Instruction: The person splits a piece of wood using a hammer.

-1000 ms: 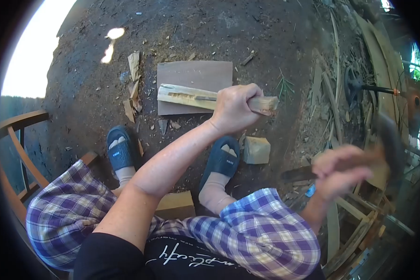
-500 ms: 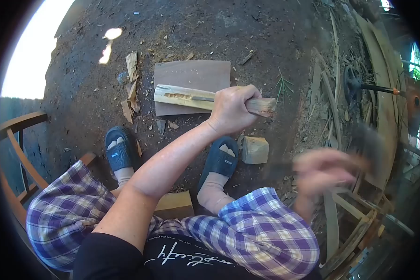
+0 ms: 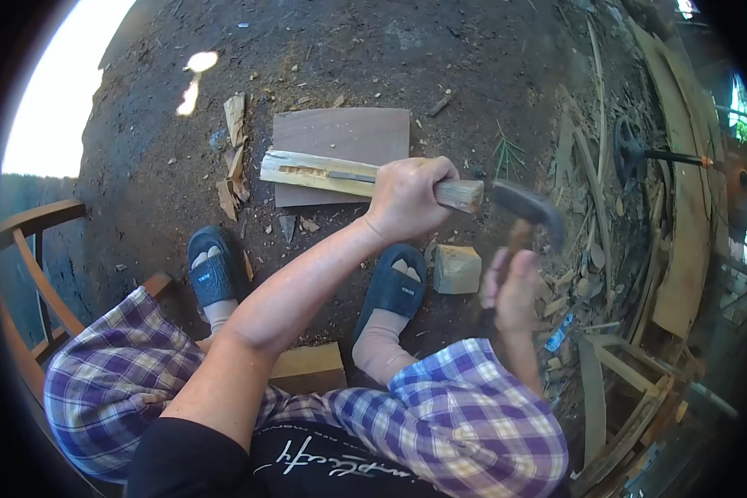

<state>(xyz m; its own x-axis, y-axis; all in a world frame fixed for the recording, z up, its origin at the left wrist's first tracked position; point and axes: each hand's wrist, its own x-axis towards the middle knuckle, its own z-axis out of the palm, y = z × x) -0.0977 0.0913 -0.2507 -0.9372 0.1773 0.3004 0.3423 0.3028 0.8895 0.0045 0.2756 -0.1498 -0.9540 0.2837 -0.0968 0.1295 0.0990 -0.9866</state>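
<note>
My left hand (image 3: 411,192) is closed round a chisel, its wooden handle (image 3: 460,196) sticking out to the right and its metal blade (image 3: 350,175) pointing left. The blade lies along a pale strip of wood (image 3: 315,183) with a rough chipped slot cut into it. That strip rests across a flat brown board (image 3: 340,129) on the ground. To the right, my right hand (image 3: 510,290) grips a hammer, slightly blurred. The hammer's dark head (image 3: 523,203) is just right of the chisel handle's end, with a small gap between them.
A wood block (image 3: 456,270) sits beside my right sandal (image 3: 394,286), and another block (image 3: 310,368) lies between my legs. Split wood pieces (image 3: 234,158) lie left of the board. Scrap timber (image 3: 681,207) lines the right side. A wooden chair (image 3: 41,216) stands at left.
My right hand has swung the hammer leftward, bringing its head near the chisel handle. The wood strip and chisel have shifted slightly left, with my left hand still closed round the chisel.
</note>
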